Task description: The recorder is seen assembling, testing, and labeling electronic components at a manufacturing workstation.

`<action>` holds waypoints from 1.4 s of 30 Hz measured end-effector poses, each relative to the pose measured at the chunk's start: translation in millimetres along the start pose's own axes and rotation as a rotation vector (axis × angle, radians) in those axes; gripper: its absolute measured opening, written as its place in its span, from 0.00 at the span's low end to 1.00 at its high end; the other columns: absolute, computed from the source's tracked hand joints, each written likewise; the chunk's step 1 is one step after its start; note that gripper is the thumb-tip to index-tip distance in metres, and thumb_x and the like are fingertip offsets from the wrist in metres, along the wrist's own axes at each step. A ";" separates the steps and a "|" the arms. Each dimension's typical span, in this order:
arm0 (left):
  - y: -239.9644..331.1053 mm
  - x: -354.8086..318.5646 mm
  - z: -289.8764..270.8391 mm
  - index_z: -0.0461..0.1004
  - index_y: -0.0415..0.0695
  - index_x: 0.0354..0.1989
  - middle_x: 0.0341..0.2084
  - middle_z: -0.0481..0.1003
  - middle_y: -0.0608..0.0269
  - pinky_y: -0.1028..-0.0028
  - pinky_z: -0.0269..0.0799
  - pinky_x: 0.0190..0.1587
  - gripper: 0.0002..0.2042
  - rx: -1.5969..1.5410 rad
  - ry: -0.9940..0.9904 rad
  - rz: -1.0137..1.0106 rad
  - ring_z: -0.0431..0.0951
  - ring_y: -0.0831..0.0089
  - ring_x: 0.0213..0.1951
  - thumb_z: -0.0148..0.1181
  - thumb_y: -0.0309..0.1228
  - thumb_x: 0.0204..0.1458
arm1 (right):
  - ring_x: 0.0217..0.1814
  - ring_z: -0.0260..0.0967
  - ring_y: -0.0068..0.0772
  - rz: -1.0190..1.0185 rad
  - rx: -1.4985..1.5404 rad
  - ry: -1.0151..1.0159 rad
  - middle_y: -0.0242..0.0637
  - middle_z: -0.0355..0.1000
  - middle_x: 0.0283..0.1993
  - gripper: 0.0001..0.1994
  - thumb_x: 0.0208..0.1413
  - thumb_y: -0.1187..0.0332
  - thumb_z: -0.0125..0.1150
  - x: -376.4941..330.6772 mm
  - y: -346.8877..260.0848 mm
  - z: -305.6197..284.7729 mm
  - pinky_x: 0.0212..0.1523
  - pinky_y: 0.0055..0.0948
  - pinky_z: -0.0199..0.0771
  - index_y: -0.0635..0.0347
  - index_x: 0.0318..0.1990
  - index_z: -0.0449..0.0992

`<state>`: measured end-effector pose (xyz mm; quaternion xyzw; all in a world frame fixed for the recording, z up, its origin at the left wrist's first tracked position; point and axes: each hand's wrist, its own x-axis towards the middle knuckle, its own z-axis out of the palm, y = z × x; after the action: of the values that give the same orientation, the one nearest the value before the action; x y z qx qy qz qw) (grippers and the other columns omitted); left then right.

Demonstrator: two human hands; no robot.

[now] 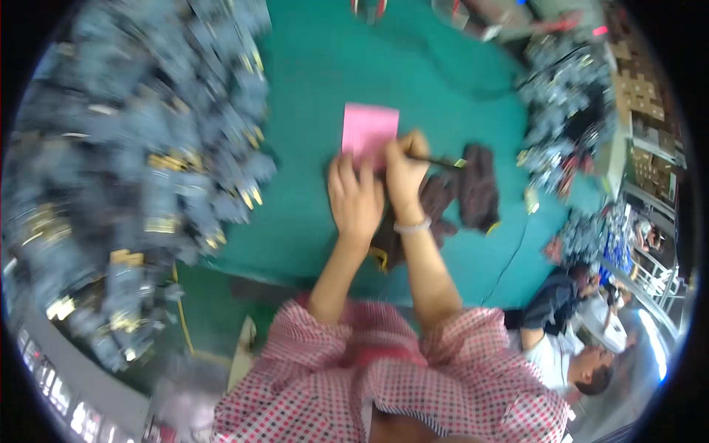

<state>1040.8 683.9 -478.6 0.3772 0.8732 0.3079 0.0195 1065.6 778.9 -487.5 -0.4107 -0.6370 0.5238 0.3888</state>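
A pink slip of paper (371, 125) lies on the green tabletop in front of me. My left hand (356, 198) rests flat over its lower left edge, fingers stretched out. At the lower right of the slip, my right hand (406, 177) is closed round a dark pen (442, 161), whose yellow-green end points right. The pen's tip is hidden behind my fingers. Beside and partly beneath my right wrist lie dark brown fabric pieces that look like knit gloves (478, 192), with yellow at some edges.
A large heap of grey-blue bundled gloves (170, 111) with yellow edges fills the left side. More grey bundles (565, 103) lie at the far right. A thin dark cord (509, 258) runs along the right of the green table (310, 74). Other people (569, 354) are at the lower right.
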 end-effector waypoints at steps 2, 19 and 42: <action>11.6 -5.8 3.7 0.61 0.39 0.55 0.49 0.61 0.41 0.52 0.56 0.58 0.27 -0.020 -0.054 0.002 0.59 0.42 0.54 0.57 0.30 0.44 | 0.25 0.46 0.18 0.018 0.153 0.031 0.22 0.50 0.22 0.14 0.46 0.83 0.52 15.7 33.6 -22.7 0.23 0.23 0.52 0.53 0.22 0.55; -3.8 -18.7 8.5 0.63 0.39 0.48 0.49 0.61 0.43 0.52 0.60 0.53 0.23 0.018 0.088 0.035 0.59 0.45 0.53 0.58 0.28 0.40 | 0.21 0.67 0.40 -0.039 -0.465 0.441 0.43 0.67 0.20 0.07 0.54 0.70 0.56 -68.5 -68.3 -209.3 0.23 0.37 0.66 0.64 0.31 0.66; -24.6 27.7 30.9 0.76 0.42 0.37 0.35 0.74 0.52 0.63 0.73 0.35 0.12 0.708 -0.551 0.637 0.76 0.58 0.36 0.46 0.31 0.50 | 0.32 0.67 0.55 -0.071 -0.910 0.337 0.47 0.63 0.40 0.04 0.52 0.74 0.54 -173.9 -27.9 -241.9 0.29 0.45 0.68 0.58 0.36 0.69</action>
<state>1013.3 705.7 -511.8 0.6730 0.7287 -0.1240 0.0254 1349.0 698.1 -435.3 -0.5961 -0.7432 0.1048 0.2850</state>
